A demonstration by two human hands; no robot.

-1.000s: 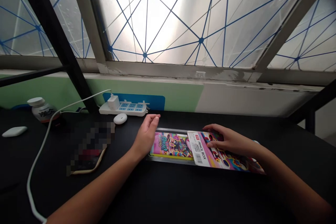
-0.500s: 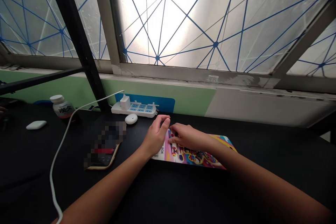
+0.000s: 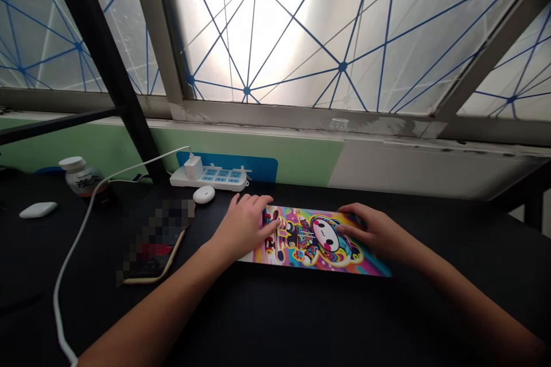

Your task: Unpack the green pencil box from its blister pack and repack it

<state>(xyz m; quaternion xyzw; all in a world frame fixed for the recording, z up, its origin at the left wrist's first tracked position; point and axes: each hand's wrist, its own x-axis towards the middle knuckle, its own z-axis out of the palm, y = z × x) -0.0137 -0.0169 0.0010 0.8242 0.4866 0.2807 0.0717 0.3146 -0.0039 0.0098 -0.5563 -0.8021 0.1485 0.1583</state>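
A flat, brightly printed pencil box [image 3: 312, 238] with a cartoon figure lies closed on the black table [image 3: 275, 309], just ahead of me. My left hand [image 3: 243, 226] rests palm down on its left end, fingers spread flat over the lid. My right hand [image 3: 370, 229] lies flat on the right end, fingers stretched toward the cartoon face. Neither hand grips the box; both press on top of it.
A white power strip [image 3: 210, 176] with a plugged charger sits at the back by the wall, a small white case [image 3: 204, 194] before it. A white cable [image 3: 73, 246] runs down the left. A phone [image 3: 150, 255], a bottle [image 3: 81, 179] and another white case [image 3: 38, 209] lie left.
The printed lid slid left over the tray and now covers it fully. My right hand moved from the left end back to the right end; my left hand settled flat on the left end.
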